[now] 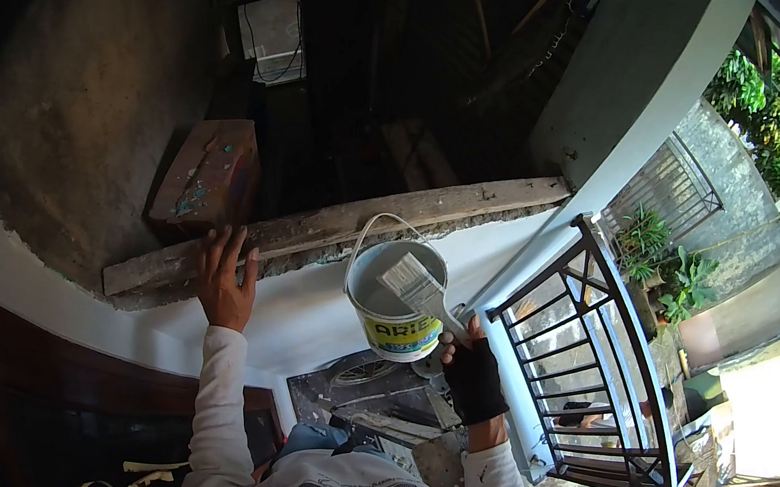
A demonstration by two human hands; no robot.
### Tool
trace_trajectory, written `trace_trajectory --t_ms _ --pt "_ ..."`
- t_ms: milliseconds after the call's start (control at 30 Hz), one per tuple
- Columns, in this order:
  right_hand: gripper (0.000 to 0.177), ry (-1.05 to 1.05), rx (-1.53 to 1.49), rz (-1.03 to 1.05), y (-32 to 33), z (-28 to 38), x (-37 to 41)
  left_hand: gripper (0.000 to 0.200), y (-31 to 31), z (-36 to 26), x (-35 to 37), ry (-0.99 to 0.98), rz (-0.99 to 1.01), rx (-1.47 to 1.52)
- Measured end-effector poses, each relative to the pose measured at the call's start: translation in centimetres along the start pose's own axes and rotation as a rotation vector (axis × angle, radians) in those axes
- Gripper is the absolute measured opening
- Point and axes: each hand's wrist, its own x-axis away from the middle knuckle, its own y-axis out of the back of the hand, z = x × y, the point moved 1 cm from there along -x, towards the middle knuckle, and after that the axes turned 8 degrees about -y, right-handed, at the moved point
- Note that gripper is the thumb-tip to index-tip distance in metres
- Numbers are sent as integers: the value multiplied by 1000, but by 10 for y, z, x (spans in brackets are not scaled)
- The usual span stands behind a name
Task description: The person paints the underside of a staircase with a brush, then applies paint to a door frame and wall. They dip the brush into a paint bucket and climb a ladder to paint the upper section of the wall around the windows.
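Note:
My left hand (226,279) is bare and rests flat, fingers apart, on the rough edge of a wooden plank (334,225) that runs along the top of a white painted wall (303,316). My right hand (470,368), in a black fingerless glove, grips the handle of a wide paintbrush (416,286). The brush's bristles, coated in pale grey paint, lie over a white paint bucket (395,301) with a yellow label and a wire handle. The bucket sits at the wall's edge, just left of my right hand.
A reddish wooden block (211,175) sits behind the plank. A black metal railing (594,366) stands to the right, with potted plants (665,268) beyond it. A grey concrete column (639,79) rises above. Far below lie debris and ground.

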Motion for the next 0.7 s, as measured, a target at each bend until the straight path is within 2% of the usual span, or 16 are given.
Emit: trace_trajectory --t_ms 167,267,333,367,433,500,567,700 --pt "35 -25 12 41 6 -10 -7 39 0 -1 1 11 6 9" --pt "34 -63 -132 100 10 -19 -7 39 -2 -2 0 15 8 1" --pt "33 -134 -259 -13 8 -26 -7 39 0 -3 0 42 10 38" --pt "35 -178 -320 75 17 -31 -11 40 1 -2 1 36 -1 55" --pt "45 -70 -170 132 -3 -33 2 40 3 -4 1 56 6 51" --pt "42 -50 -109 110 15 -41 -3 39 2 -1 2 67 -3 120" --pt "41 -65 -77 179 20 -42 -10 39 3 1 4 31 -57 122" --pt "39 -119 4 558 3 -37 -18 48 8 2 2 64 27 132"
